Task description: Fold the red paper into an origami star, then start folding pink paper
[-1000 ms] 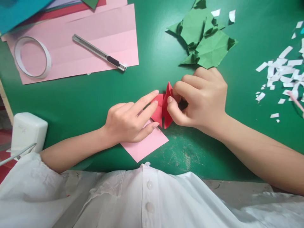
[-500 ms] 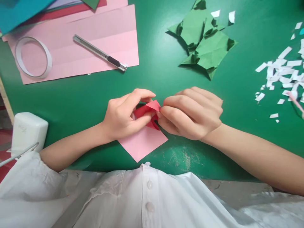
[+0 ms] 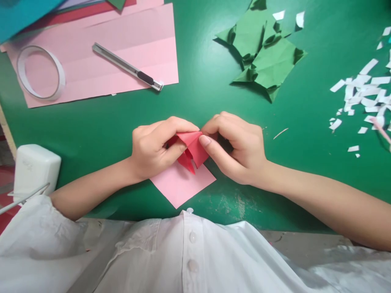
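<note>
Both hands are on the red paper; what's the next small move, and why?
Probably crease the red paper with the right hand while the left hand steadies it: both already grip it, and its lower points stand apart over the pink square.

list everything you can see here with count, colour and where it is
folded red paper: one, red, between both hands
paper square: one, pink, under the hands
large sheet: one, pink, upper left
tape roll: one, white, on large sheet
cutter: one, silver and black, mostly on large sheet
paper stack: several, mixed colours, top left
folded pieces: at least two, green, top right of centre
scraps: many, white, mostly far right
stick: one, pink, right edge
box: one, white, left
table: one, green, beneath
shirt: one, white, bottom
left hand: one, bare, holding red paper
right hand: one, bare, holding red paper
</note>
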The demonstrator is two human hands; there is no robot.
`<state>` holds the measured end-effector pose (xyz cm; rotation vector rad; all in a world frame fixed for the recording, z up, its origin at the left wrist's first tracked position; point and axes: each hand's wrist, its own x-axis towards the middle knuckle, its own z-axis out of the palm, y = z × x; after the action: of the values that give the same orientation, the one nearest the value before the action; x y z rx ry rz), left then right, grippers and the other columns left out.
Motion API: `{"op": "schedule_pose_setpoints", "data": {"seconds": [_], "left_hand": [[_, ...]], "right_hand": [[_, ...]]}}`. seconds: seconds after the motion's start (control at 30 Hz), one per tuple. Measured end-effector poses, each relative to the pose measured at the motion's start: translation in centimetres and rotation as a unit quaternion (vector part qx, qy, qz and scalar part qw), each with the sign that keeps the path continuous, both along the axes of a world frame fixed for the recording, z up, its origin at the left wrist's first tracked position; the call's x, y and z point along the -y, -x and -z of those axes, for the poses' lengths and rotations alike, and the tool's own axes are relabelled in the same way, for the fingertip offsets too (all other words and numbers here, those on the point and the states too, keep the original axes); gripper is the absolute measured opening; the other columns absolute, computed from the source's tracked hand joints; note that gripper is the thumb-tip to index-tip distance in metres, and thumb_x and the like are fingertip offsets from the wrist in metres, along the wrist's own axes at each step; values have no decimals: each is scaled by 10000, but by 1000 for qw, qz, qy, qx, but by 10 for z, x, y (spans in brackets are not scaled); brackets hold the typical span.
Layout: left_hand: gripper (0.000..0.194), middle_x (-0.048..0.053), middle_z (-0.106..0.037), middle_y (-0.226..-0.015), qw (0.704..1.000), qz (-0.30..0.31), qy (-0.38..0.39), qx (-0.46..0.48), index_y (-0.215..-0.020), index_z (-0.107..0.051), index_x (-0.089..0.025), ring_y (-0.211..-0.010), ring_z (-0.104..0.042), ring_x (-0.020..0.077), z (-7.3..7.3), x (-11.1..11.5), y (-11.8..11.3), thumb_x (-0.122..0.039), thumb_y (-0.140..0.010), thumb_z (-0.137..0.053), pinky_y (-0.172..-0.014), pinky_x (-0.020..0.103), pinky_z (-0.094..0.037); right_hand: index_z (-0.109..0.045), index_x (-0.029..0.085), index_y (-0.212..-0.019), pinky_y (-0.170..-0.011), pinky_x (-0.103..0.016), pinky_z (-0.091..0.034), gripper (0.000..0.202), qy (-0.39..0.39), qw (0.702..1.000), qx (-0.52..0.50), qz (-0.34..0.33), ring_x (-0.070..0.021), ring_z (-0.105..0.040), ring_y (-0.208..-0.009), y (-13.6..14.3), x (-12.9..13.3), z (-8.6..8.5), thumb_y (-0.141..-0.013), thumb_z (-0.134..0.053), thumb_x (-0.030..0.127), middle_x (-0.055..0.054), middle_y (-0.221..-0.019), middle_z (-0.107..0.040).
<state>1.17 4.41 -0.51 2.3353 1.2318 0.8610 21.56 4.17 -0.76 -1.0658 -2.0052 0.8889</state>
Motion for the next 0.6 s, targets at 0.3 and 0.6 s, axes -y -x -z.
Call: {"op": "schedule_pose_setpoints", "data": {"seconds": [0.3,0.6], "left_hand": [[227,-20,-772,-836,997,-21,-68,-40,-996,-701,-230,-657,-699,70,0,6,-5,-305,-1046,-493,-573,179,-506],[349,-13,-757,-733,996,-17,-67,-55,-918,-755,-237,-624,-698,90,2,6,-4,-316,-1053,-443,-515,193,-513]], "right_hand": [[-559,228,-789,-617,-304,-424,199,30,999,-21,3,-138,-519,-635,0,0,0,-984,-527,244,13,-666,-589],[-564,229,-806,-636,-305,-442,189,27,1000,9,11,-144,-546,-660,3,0,0,-982,-500,242,7,-691,-615]]}}
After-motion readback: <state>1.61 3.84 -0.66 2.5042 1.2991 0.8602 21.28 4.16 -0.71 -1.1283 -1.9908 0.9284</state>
